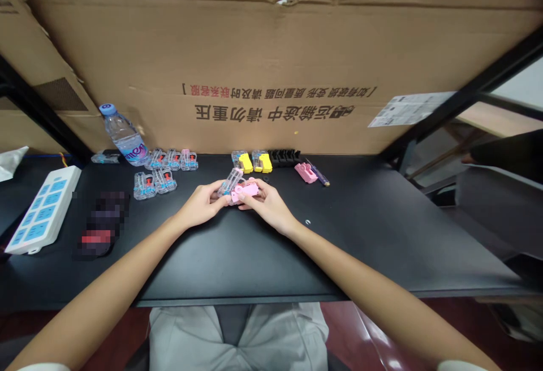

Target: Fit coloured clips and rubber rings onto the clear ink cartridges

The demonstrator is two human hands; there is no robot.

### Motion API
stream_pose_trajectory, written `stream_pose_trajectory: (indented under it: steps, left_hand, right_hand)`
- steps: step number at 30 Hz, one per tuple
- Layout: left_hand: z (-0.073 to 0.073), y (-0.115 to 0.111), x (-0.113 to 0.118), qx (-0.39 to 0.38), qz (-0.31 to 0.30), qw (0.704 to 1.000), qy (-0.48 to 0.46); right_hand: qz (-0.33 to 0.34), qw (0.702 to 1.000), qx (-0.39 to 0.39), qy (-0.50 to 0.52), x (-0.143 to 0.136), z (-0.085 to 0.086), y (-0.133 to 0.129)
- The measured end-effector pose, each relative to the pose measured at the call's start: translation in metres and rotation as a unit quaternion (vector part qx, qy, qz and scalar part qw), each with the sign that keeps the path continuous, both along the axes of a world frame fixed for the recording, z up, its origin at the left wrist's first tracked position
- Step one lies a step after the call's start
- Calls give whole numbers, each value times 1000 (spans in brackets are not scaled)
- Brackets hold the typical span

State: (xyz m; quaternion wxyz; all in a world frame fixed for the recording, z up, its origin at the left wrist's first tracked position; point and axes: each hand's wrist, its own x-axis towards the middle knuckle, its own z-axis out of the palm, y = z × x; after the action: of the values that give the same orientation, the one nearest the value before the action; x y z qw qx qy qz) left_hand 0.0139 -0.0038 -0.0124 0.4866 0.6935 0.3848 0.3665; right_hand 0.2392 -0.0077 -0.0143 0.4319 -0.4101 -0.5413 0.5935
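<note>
My left hand (205, 203) pinches a see-through plastic casing (231, 181) with blue parts inside, tilted up over the black table. My right hand (268, 206) is closed on a pink plastic piece (246, 191), thumb on top. The pink piece lies against the casing; whether they are joined I cannot tell. Just beyond my hands are two casings with yellow parts, one a yellow-and-clear casing (242, 162) and the other beside it (262, 162). Several see-through casings (164, 180) with blue and red parts are grouped to the left.
A row of black plastic pieces (284, 158), another pink piece (306, 172) and a pen-like tool (319, 174) lie at the back. A small white bit (307, 222) is right of my hand. A water bottle (127, 138) and a power strip (44, 207) stand left; cardboard (254, 48) walls the back.
</note>
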Motion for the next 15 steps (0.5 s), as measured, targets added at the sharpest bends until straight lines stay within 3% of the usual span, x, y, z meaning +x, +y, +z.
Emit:
stream_pose_trajectory:
  steps: [15]
  left_hand:
    - [4, -1, -2, -10, -44, 999, -16]
  right_hand:
    - [16, 1000, 18, 7, 1, 5, -2]
